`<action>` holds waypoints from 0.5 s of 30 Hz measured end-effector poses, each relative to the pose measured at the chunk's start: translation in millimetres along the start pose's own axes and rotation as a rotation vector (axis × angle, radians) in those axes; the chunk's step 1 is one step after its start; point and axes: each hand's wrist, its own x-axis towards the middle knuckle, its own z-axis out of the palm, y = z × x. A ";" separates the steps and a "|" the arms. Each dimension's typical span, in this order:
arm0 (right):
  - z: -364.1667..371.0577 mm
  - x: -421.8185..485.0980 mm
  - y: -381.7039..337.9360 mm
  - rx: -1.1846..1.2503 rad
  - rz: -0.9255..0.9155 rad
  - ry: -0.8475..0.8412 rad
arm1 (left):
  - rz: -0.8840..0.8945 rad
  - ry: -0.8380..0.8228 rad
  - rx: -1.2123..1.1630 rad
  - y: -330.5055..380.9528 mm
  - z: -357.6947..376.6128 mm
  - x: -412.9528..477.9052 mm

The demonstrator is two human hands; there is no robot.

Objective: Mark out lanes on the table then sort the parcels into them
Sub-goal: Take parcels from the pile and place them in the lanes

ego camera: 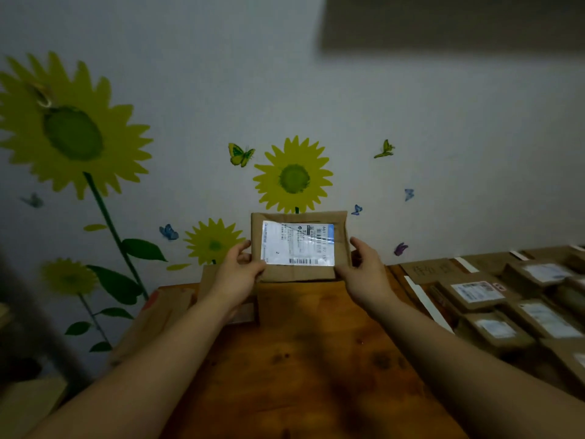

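I hold a flat brown parcel [299,274] with a white shipping label up in front of me, above the far edge of the wooden table [304,359]. My left hand [235,277] grips its left edge and my right hand [367,274] grips its right edge. To the right, several brown labelled parcels [478,294] lie in rows. White strips [427,307] run between the rows, and a cardboard sign [433,269] with handwriting lies at the far end.
More cardboard parcels [158,315] lie at the table's left edge, partly behind my left arm. A wall with sunflower and butterfly stickers [292,177] stands right behind the table. A cardboard box [28,403] sits low on the left.
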 end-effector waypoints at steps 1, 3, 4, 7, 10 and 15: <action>-7.1 -5.7 -1.2 0.000 -0.017 0.000 | 0.018 -0.008 0.012 3.2 1.6 -7.8; -22.2 -18.2 -7.2 -0.007 -0.033 0.017 | 0.044 -0.031 0.007 9.8 6.4 -22.6; -29.7 -25.0 -9.0 -0.009 -0.035 0.026 | 0.059 -0.043 -0.001 13.6 10.1 -30.5; -53.6 -44.9 -6.9 -0.040 -0.032 0.065 | 0.077 -0.087 -0.011 21.1 26.9 -50.7; -82.0 -67.2 4.8 -0.116 0.028 0.060 | 0.042 -0.174 0.091 27.2 56.7 -70.2; -151.3 -103.4 51.6 -0.158 0.181 0.033 | -0.020 -0.338 0.279 28.3 140.4 -115.4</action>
